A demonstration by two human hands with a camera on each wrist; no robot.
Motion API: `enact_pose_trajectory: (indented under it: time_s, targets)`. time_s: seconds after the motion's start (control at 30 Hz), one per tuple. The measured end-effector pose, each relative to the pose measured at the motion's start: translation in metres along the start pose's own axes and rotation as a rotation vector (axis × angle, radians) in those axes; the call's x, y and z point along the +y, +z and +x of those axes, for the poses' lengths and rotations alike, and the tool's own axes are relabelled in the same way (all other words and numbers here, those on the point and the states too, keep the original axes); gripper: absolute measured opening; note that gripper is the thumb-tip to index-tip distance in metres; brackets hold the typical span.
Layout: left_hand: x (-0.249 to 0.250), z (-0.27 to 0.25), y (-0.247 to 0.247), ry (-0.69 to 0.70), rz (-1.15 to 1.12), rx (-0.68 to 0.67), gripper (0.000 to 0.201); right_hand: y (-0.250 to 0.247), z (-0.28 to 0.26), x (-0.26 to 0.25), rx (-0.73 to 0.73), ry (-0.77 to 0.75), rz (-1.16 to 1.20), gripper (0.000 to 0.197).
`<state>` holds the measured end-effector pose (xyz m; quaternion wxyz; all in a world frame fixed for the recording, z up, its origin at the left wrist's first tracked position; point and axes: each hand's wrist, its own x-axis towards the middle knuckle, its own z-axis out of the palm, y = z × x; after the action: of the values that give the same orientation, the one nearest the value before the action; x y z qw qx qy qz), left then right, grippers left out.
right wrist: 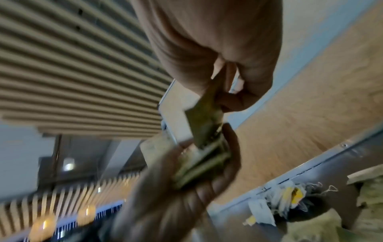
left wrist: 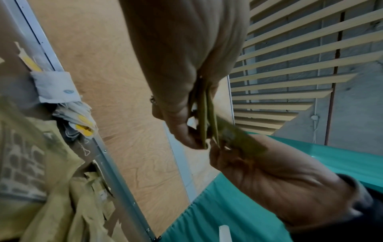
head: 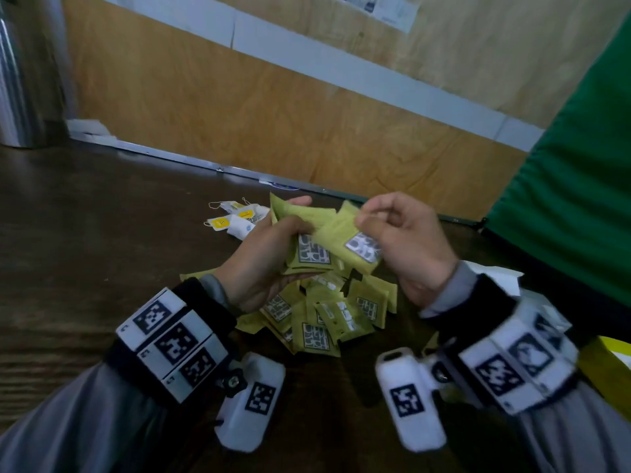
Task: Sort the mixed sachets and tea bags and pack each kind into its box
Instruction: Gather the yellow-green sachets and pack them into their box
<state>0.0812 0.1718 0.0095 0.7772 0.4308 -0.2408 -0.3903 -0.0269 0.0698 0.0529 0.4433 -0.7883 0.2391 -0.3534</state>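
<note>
My left hand (head: 273, 240) grips a stack of yellow-green sachets (head: 307, 247) above the dark wooden table (head: 85, 233). My right hand (head: 392, 230) pinches one more sachet (head: 355, 244) by its top edge, laid against that stack. The left wrist view shows the stack edge-on (left wrist: 204, 117) between my thumb and fingers. The right wrist view shows the pinched sachet (right wrist: 204, 117) meeting the stack (right wrist: 199, 165). Under my hands lies a loose pile of the same sachets (head: 327, 319). Further back lie white tea bags with yellow tags (head: 235, 218).
A plywood wall (head: 239, 107) with a metal rail (head: 205, 165) stands behind the table. A green fabric (head: 573, 186) hangs at the right. A yellow box corner (head: 611, 363) shows at the right edge, and white paper (head: 495, 271) lies behind my right wrist.
</note>
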Motion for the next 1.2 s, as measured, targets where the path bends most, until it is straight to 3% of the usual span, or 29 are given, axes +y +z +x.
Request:
enact_pose_trajectory:
  time_s: [0.07, 0.13, 0.23, 0.33, 0.4, 0.43, 0.47, 0.53, 0.57, 0.63, 0.73, 0.83, 0.93, 1.1, 1.2]
  targets:
    - [0.001, -0.004, 0.003, 0.005, 0.012, -0.031, 0.021, 0.018, 0.004, 0.003, 0.039, -0.053, -0.058, 0.028]
    - [0.002, -0.003, -0.001, 0.029, 0.063, -0.023, 0.020, 0.032, 0.013, 0.002, 0.022, 0.002, -0.037, 0.028]
    - [0.015, 0.000, -0.017, 0.043, 0.091, 0.046, 0.017, 0.045, 0.030, -0.006, -0.106, 0.118, -0.023, 0.019]
    - [0.035, 0.007, -0.040, 0.070, 0.016, 0.120, 0.029, 0.058, 0.040, -0.009, -0.222, 0.225, 0.011, 0.022]
    - [0.048, 0.010, -0.056, 0.080, -0.074, 0.203, 0.036, 0.068, 0.039, -0.003, -0.404, 0.232, -0.151, 0.018]
    - [0.053, 0.011, -0.063, 0.093, -0.138, 0.247, 0.037, 0.072, 0.037, 0.000, -0.550, 0.184, -0.317, 0.010]
    - [0.056, 0.012, -0.068, 0.114, -0.212, 0.291, 0.038, 0.076, 0.036, 0.004, -0.726, 0.103, -0.508, 0.014]
    - [0.060, 0.013, -0.075, 0.167, -0.361, 0.379, 0.037, 0.086, 0.033, 0.014, -1.065, -0.094, -0.806, 0.066]
    - [0.060, 0.013, -0.076, 0.179, -0.400, 0.413, 0.036, 0.092, 0.032, 0.016, -1.169, -0.160, -0.876, 0.089]
    - [0.058, 0.013, -0.075, 0.155, -0.375, 0.428, 0.029, 0.104, 0.028, 0.019, -1.277, -0.266, -0.950, 0.113]
    - [0.055, 0.013, -0.070, 0.124, -0.327, 0.417, 0.027, 0.119, 0.029, 0.026, -1.345, -0.327, -1.032, 0.118]
    - [0.056, 0.011, -0.067, 0.114, -0.336, 0.403, 0.015, 0.122, 0.035, 0.023, -1.347, -0.343, -1.017, 0.100]
    - [0.057, 0.011, -0.070, 0.099, -0.342, 0.413, 0.012, 0.119, 0.033, 0.023, -1.266, -0.362, -0.999, 0.076]
    - [0.053, 0.011, -0.067, 0.070, -0.294, 0.385, 0.015, 0.105, 0.020, 0.028, -1.186, -0.339, -1.114, 0.064]
    - [0.047, 0.011, -0.060, 0.064, -0.260, 0.367, 0.018, 0.098, 0.012, 0.031, -1.076, -0.311, -1.043, 0.050]
